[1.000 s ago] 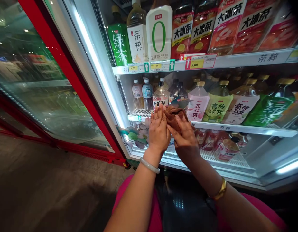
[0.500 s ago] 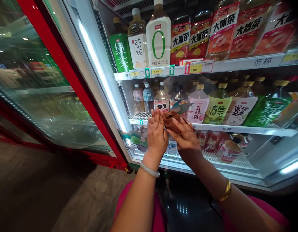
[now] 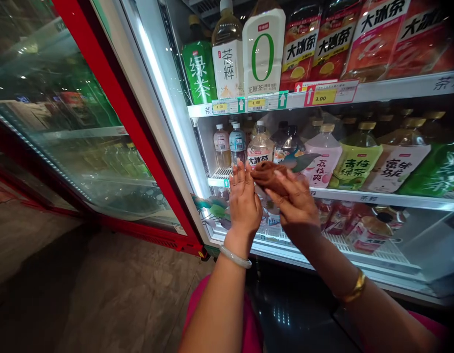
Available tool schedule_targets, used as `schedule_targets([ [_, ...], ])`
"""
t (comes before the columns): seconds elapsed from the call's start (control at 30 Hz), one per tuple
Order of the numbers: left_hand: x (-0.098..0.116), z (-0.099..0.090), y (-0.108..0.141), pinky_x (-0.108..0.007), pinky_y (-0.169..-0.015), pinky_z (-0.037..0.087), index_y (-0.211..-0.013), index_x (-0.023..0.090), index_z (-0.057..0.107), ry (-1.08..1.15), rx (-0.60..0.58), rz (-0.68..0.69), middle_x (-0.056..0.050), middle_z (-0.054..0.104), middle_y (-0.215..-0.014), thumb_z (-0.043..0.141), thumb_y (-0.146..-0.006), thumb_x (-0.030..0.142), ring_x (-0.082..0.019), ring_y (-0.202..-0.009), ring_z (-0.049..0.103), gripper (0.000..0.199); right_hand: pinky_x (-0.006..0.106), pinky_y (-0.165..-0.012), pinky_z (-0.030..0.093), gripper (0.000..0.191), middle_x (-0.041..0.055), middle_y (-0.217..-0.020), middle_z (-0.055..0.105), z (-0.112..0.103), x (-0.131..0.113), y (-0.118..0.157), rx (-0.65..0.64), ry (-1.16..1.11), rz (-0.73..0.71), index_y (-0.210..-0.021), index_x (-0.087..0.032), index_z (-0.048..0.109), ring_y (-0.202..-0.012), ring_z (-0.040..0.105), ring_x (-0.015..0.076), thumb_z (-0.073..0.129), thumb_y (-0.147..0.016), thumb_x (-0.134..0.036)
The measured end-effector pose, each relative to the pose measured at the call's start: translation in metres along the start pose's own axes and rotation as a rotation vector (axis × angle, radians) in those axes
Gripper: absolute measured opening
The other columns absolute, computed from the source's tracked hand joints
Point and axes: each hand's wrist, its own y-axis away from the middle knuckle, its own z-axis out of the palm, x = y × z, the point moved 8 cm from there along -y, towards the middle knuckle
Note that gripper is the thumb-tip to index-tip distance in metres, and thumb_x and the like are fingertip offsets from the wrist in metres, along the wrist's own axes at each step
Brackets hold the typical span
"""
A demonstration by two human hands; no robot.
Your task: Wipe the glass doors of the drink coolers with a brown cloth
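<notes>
My right hand (image 3: 295, 198) presses a crumpled brown cloth (image 3: 270, 177) against the clear glass in front of the drinks fridge, its fingers bent over the cloth. Just left of it, my left hand (image 3: 244, 201) lies flat with fingers stretched out, at the cloth's left edge and apparently on the same glass. A leaf decal (image 3: 304, 162) shows on the glass above the cloth. Another decal of green leaves (image 3: 216, 210) sits left of my left hand. Behind both hands, several bottles on the middle and lower shelves are partly hidden.
Large tea bottles (image 3: 264, 54) stand on the upper shelf (image 3: 389, 93). Pink and green bottles (image 3: 360, 157) line the middle shelf. A red-framed door (image 3: 138, 132) angles along the left, above a grey stone floor (image 3: 138, 299). One bottle (image 3: 370, 233) leans on the lower shelf.
My right hand and the cloth have shifted slightly right, and the cloth looks more stretched out. My left hand keeps its flat pose. The camera view has moved closer and turned.
</notes>
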Motion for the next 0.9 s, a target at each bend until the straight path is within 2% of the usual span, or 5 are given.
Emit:
schedule_targets([
  [0.17, -0.004, -0.005, -0.001, -0.053, -0.137, 0.014, -0.172, 0.032, 0.0, -0.006, 0.016, -0.005, 0.0, 0.005, -0.18, 0.038, -0.101, 0.007, -0.022, -0.167, 0.003, 0.084, 0.067, -0.128, 0.034, 0.051, 0.0072, -0.17, 0.043, -0.019, 0.019, -0.03, 0.182, 0.101, 0.092, -0.146, -0.031, 0.064, -0.158, 0.041, 0.0363, 0.06, -0.099, -0.012],
  [0.37, -0.016, -0.012, -0.001, -0.049, -0.137, 0.013, -0.172, 0.027, 0.014, 0.029, 0.052, -0.056, -0.005, 0.017, -0.179, 0.028, -0.111, 0.025, -0.021, -0.167, 0.007, 0.063, 0.048, -0.124, 0.048, 0.042, 0.0083, -0.148, 0.068, 0.022, -0.025, 0.003, -0.016, 0.109, -0.14, -0.132, -0.025, 0.071, -0.153, 0.049, 0.0272, 0.061, -0.097, -0.005],
  [0.6, -0.021, -0.023, -0.004, -0.051, -0.137, 0.009, -0.172, 0.027, 0.014, 0.043, 0.061, -0.101, -0.005, 0.01, -0.18, 0.027, -0.113, 0.036, -0.023, -0.167, 0.006, 0.061, 0.06, -0.132, 0.033, 0.042, 0.0044, -0.167, 0.047, 0.009, -0.003, -0.042, 0.022, 0.049, -0.127, -0.141, -0.03, 0.066, -0.16, 0.038, 0.0303, 0.056, -0.102, -0.017],
  [0.8, -0.031, -0.026, -0.005, -0.05, -0.138, 0.01, -0.171, 0.022, 0.021, 0.054, 0.113, -0.134, -0.007, 0.017, -0.179, 0.029, -0.111, 0.03, -0.022, -0.167, 0.008, 0.061, 0.046, -0.131, 0.039, 0.04, 0.0063, -0.155, 0.062, 0.039, -0.037, -0.016, -0.059, 0.052, -0.19, -0.139, -0.024, 0.067, -0.159, 0.038, 0.0238, 0.058, -0.102, -0.012],
  [0.9, -0.039, -0.028, -0.004, -0.051, -0.138, 0.01, -0.171, 0.023, 0.021, 0.045, 0.103, -0.167, -0.006, 0.014, -0.18, 0.029, -0.111, 0.032, -0.022, -0.167, 0.006, 0.061, 0.05, -0.13, 0.04, 0.042, 0.007, -0.156, 0.061, 0.037, -0.034, -0.023, -0.071, 0.016, -0.183, -0.141, -0.025, 0.066, -0.158, 0.041, 0.0248, 0.057, -0.102, -0.011],
])
